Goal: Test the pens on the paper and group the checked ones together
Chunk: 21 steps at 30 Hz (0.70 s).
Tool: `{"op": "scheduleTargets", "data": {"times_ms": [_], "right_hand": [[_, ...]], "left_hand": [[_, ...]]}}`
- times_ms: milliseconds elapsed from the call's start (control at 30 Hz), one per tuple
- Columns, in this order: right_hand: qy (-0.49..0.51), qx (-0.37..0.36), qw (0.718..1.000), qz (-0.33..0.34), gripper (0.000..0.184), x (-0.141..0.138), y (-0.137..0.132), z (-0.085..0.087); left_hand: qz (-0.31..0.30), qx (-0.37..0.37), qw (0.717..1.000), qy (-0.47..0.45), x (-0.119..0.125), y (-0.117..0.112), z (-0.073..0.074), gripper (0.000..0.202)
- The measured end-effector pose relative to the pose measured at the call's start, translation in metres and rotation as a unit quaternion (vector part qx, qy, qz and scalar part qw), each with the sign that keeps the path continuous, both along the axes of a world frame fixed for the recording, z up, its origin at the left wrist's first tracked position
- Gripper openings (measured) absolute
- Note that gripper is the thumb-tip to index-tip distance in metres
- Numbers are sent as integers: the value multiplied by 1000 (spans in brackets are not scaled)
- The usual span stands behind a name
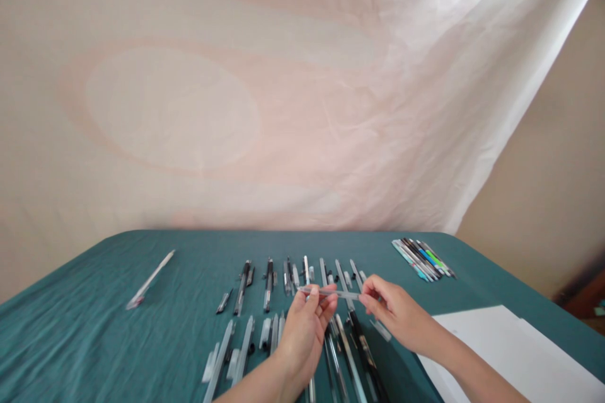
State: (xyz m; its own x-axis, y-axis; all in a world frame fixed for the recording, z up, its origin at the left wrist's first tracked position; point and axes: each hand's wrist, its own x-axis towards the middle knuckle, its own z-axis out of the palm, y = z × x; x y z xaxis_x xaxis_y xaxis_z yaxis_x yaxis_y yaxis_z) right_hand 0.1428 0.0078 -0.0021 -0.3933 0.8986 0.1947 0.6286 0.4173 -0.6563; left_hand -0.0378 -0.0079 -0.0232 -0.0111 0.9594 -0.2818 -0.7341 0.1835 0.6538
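Both my hands hold one clear pen point(331, 293) level above the table, a little over the rows of pens. My left hand point(305, 330) is closed around its left part, fingers curled. My right hand point(394, 308) pinches its right end between thumb and fingers. Below them, several clear and black pens and loose pen parts point(269, 277) lie in rows on the teal tablecloth point(94, 327).
A single clear pen with a red tip point(150, 280) lies alone at the left. A bundle of coloured pens point(423, 258) sits at the far right. White paper point(505, 346) covers the near right corner. A pale sheet hangs behind the table.
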Motion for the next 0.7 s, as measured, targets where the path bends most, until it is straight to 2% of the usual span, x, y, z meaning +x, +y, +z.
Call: {"op": "scheduleTargets", "data": {"times_ms": [200,300,400,467,700], "right_hand": [[14,-24,1000,-13,41,-3,4,-9],[11,-31,999,8,34,0,2,-1],[-11,-3,1000,23,24,2,-1,8],[-24,18,999,25,24,1,-2,10],[-34,6,998,43,42,-2,-1,5]], "left_hand": [[-10,13,1000,8,0,-1,0,7],[-6,12,1000,4,0,0,0,8],[-2,5,1000,-2,0,0,1,8],[-1,3,1000,-4,0,1,2,9],[-3,0,1000,7,0,0,-1,9]]}}
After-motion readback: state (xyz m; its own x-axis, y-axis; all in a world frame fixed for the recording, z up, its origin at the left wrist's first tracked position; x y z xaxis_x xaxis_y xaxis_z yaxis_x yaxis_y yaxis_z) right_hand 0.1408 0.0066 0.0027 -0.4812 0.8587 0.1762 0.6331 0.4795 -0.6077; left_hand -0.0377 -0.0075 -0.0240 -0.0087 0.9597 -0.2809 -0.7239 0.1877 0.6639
